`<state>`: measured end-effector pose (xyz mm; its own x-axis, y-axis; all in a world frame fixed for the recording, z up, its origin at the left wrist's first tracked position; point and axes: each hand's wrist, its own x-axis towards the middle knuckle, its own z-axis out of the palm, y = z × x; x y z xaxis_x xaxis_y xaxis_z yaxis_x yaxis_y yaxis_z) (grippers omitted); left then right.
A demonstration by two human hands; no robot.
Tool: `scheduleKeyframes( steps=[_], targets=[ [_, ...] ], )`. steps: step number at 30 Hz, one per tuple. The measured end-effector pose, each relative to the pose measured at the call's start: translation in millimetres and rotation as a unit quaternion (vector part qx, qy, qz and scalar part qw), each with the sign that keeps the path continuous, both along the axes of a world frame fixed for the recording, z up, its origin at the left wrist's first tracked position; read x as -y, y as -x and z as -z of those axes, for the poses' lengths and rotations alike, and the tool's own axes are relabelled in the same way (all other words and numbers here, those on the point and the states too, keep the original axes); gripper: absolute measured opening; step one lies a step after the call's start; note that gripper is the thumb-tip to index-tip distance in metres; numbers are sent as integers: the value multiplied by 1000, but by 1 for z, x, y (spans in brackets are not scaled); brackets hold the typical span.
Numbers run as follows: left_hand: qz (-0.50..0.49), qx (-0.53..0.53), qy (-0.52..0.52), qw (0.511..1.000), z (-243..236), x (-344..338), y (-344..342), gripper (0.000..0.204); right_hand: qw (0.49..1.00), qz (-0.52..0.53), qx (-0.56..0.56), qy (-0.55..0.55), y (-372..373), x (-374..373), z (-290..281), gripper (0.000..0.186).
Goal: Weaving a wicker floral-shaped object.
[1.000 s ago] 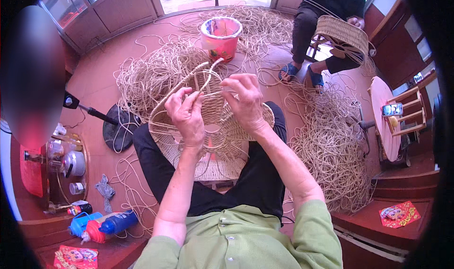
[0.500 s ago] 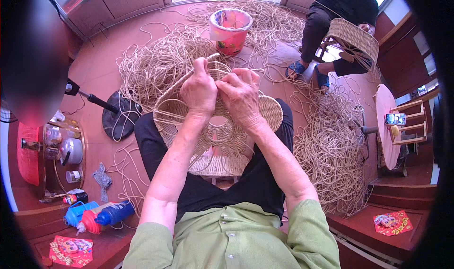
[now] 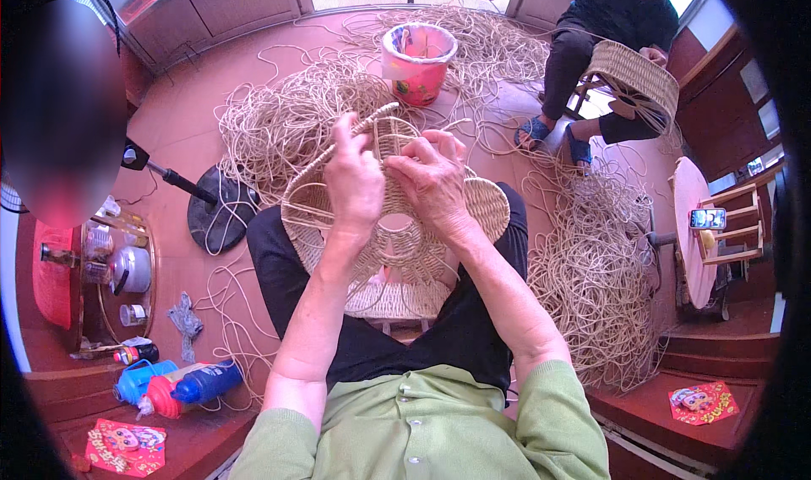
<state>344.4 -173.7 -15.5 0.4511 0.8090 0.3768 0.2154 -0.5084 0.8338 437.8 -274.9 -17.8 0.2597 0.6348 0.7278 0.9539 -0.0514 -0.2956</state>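
Sprawling over the pink floor [image 3: 182, 138], heaps of pale cord [image 3: 596, 303] lie to the right of and beyond the seated person [image 3: 405, 421] I am watching, with a red bucket [image 3: 420, 81] far off and another worker [image 3: 621, 11] at the far right. The woven piece [image 3: 488, 210] rests over the person's thighs [image 3: 283, 252], straight in front of the body and beneath both hands. It spreads broadly from left to right there; its overall long axis I cannot settle, since the hands and forearms cover its middle. Its wrapped edge [image 3: 378, 115] slants from near left to far right, so the tip points far, toward the bucket. The left hand [image 3: 355, 180] is nearer to that edge, just beside or over it; it is blurred, fingers curled, and I cannot tell what it grips. The right hand [image 3: 431, 180] sits close by on the right, thumb and forefinger pressed together, seemingly pinching a thin strand [image 3: 460, 124], with a loose end poking out beyond the knuckles.
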Motion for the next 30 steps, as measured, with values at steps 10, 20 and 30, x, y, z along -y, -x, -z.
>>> scheduleKeyframes(
  steps=[10,20,30],
  targets=[
    [60,196,281,938,0,-2,20,49,1000,-6,-9,-16,-4,2,10,15],
    [334,331,547,692,1,-17,75,16,999,-16,6,-38,8,9,1,16],
    [-100,94,24,990,-83,-105,188,25,998,-9,-4,-57,2,-13,2,14]
  ],
)
